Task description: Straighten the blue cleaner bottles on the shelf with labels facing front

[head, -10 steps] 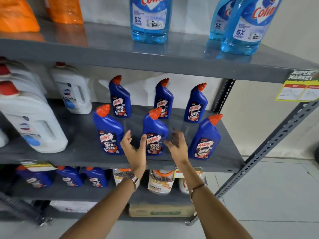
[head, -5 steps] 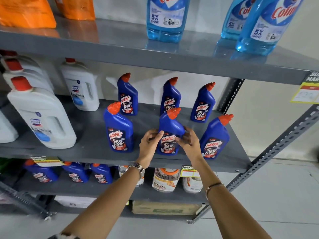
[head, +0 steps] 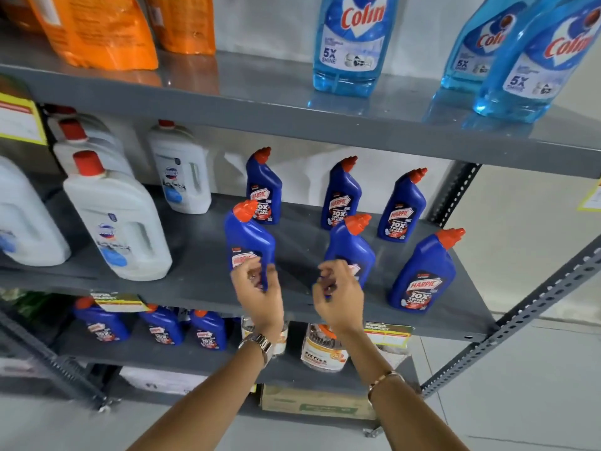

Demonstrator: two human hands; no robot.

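Note:
Several dark blue Harpic bottles with orange caps stand in two rows on the grey middle shelf. The back row holds three, labels forward. My left hand curls its fingers around the lower part of the front-left bottle and hides most of its label. My right hand closes on the base of the front-middle bottle, covering its label too. The front-right bottle stands untouched, its label facing me.
White jugs with red caps fill the shelf's left half. Light-blue Colin bottles and orange pouches sit on the shelf above. The lower shelf holds more blue bottles and a jar. A slanted metal brace runs at the right.
Both hands first reached for and gripped the front-middle bottle. My left hand has since shifted left onto the front-left bottle. The view moved closer and to the left.

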